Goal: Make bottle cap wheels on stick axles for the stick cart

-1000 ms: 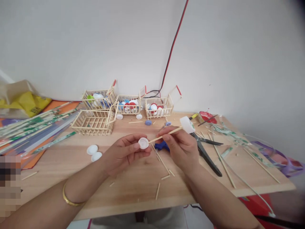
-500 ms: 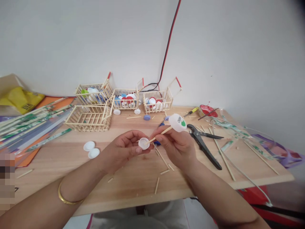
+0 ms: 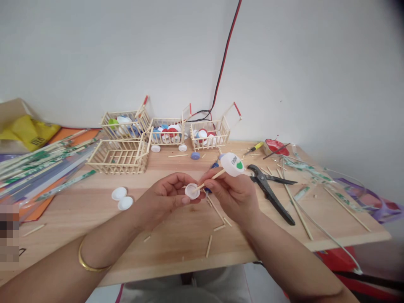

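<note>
My left hand (image 3: 164, 200) pinches a small white bottle cap (image 3: 192, 190) over the middle of the wooden table (image 3: 176, 240). My right hand (image 3: 232, 195) grips a thin wooden stick (image 3: 214, 176) whose near end rests in the hollow of that cap. A second white cap with a green mark (image 3: 232, 164) sits fixed on the stick's far end. Both hands are closed on what they hold. A gold bangle (image 3: 83, 259) circles my left wrist.
Two loose white caps (image 3: 121, 198) lie left of my hands. Black pliers (image 3: 271, 191) lie to the right. Three stick carts with coloured caps (image 3: 167, 132) and a bare stick crate (image 3: 118, 156) stand at the back. Wrapped sticks (image 3: 41, 168) pile up left. Short stick offcuts (image 3: 210, 244) litter the front.
The stick has tilted so that the far cap now shows its printed top. The stick's near end has shifted into the hollow of the cap in my left hand.
</note>
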A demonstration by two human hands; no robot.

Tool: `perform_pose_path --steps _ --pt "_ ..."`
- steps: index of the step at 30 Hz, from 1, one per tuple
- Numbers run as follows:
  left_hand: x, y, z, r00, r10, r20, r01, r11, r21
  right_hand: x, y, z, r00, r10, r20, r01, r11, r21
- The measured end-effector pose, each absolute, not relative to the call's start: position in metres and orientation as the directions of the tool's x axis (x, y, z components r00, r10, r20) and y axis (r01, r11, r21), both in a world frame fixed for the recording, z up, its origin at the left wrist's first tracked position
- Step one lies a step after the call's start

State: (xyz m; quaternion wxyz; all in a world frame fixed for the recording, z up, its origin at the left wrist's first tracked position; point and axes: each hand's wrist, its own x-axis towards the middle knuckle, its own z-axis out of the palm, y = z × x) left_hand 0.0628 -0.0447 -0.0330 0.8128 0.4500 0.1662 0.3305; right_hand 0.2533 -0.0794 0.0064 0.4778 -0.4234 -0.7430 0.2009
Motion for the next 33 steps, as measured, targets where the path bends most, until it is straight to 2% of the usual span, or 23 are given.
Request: perform_pose_path --steps 20,33 --pt "0.0665 -0.0455 -0.0332 0.685 0.728 -0.015 -0.358 0.355 0.864 0.2518 -0.0764 0.0082 -0.210 0.806 0.553 0.520 0.571 -0.635" --pt "0.0678 -0.0462 -0.0366 0.675 0.738 -0.019 -0.361 0.352 0.864 0.2505 -0.0740 0.0058 -0.218 0.817 0.534 0.530 0.558 -0.638"
